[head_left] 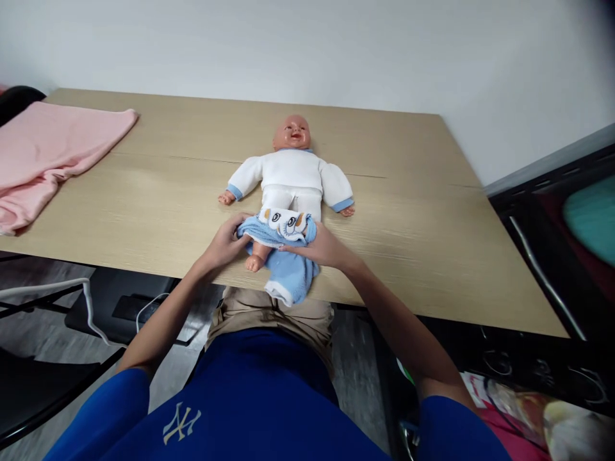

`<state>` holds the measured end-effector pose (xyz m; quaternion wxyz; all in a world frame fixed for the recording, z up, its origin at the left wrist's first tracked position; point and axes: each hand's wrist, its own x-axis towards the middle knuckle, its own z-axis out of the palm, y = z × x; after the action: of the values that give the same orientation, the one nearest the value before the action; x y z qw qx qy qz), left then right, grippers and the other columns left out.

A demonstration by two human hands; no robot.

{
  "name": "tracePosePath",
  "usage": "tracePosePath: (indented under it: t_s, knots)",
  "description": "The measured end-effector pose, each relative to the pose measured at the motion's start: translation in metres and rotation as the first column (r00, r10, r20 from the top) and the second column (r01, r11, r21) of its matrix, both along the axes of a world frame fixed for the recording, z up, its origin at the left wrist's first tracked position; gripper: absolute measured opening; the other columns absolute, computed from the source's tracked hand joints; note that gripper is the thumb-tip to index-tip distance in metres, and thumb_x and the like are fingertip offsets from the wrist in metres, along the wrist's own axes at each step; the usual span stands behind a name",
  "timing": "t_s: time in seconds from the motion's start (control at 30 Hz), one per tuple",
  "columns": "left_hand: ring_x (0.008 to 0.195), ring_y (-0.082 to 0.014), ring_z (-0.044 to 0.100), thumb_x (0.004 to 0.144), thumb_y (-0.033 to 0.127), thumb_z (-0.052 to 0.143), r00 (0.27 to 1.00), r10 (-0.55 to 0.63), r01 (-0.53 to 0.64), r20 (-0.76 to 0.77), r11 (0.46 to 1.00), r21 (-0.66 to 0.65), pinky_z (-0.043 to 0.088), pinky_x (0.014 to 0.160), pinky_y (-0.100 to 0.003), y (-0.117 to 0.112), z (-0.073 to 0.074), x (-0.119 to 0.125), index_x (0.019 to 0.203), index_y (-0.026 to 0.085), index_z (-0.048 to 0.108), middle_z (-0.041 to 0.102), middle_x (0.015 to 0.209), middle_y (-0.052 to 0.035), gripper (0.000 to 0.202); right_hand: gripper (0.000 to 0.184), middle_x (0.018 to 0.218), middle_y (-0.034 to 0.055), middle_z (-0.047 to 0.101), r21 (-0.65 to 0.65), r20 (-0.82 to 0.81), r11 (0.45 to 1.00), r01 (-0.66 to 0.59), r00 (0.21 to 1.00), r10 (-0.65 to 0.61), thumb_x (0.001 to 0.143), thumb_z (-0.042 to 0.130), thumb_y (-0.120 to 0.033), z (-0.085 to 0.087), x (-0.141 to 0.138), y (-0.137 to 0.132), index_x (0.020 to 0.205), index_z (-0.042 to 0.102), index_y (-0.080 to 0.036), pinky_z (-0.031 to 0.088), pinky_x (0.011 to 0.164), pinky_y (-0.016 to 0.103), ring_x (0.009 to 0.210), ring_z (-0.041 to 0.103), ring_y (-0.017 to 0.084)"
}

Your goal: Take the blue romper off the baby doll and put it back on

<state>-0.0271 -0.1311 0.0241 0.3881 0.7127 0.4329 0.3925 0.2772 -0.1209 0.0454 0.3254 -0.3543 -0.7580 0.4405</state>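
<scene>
A baby doll (291, 169) in a white top with blue cuffs lies on its back on the table, its head toward the wall. Bunched around its lower legs is a light blue baby garment (293, 272) with white trim and an embroidered animal face. My left hand (228, 240) grips the garment's left edge, fingers closed on the cloth. On the other side my right hand (329, 245) pinches the right edge, thumb under the fabric. One bare doll foot (255, 261) sticks out below the cloth; the other foot is hidden.
The wooden table (408, 224) meets a white wall at the back. A pink blanket (62, 147) lies at its left end. Black chairs (43, 390) and a white cable (89, 301) are at the lower left. A dark-framed object (552, 211) stands at the right.
</scene>
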Motion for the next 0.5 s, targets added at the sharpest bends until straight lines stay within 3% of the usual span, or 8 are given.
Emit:
tracePosePath:
  t_s: [0.13, 0.3, 0.37, 0.5]
  knots:
    - [0.128, -0.0303, 0.077, 0.103, 0.051, 0.086, 0.987, -0.136, 0.146, 0.082, 0.979, -0.141, 0.062, 0.119, -0.048, 0.013, 0.011, -0.02, 0.134, 0.021, 0.073, 0.08, 0.137, -0.0149, 0.045, 0.061, 0.151, 0.0097, 0.087, 0.036, 0.056, 0.998, -0.053, 0.997, 0.051, 0.095, 0.097, -0.061, 0.014, 0.01, 0.009, 0.143, 0.085, -0.027, 0.056, 0.137, 0.059, 0.146, 0.078, 0.037]
    - [0.128, -0.0303, 0.075, 0.094, 0.052, 0.096, 0.967, -0.245, 0.255, 0.073, 0.947, -0.198, 0.063, 0.119, -0.048, 0.016, 0.018, -0.03, 0.129, 0.024, 0.076, 0.077, 0.133, -0.0129, 0.049, 0.061, 0.144, 0.0102, 0.088, -0.162, -0.062, 0.986, -0.042, 0.998, 0.032, 0.092, 0.099, -0.064, 0.01, 0.032, 0.012, 0.137, 0.084, -0.025, 0.062, 0.127, 0.051, 0.138, 0.081, 0.035]
    - [0.121, -0.0288, 0.075, 0.098, 0.056, 0.091, 0.962, -0.259, 0.273, 0.09, 0.937, -0.217, 0.064, 0.112, -0.046, 0.015, 0.02, -0.028, 0.123, 0.023, 0.077, 0.077, 0.127, -0.0119, 0.044, 0.065, 0.141, 0.0108, 0.088, -0.23, -0.124, 0.971, -0.058, 0.992, 0.03, 0.089, 0.102, -0.064, 0.004, 0.04, 0.012, 0.137, 0.082, -0.024, 0.064, 0.122, 0.048, 0.134, 0.081, 0.032]
    - [0.103, -0.0242, 0.071, 0.111, 0.061, 0.078, 0.959, -0.268, 0.282, 0.09, 0.933, -0.225, 0.062, 0.096, -0.04, 0.017, 0.024, -0.022, 0.115, 0.021, 0.078, 0.074, 0.112, -0.0092, 0.04, 0.059, 0.11, 0.0065, 0.087, -0.297, -0.102, 0.955, -0.028, 0.995, -0.003, 0.091, 0.098, -0.07, 0.007, 0.05, 0.009, 0.123, 0.084, -0.023, 0.067, 0.098, 0.04, 0.104, 0.079, 0.026]
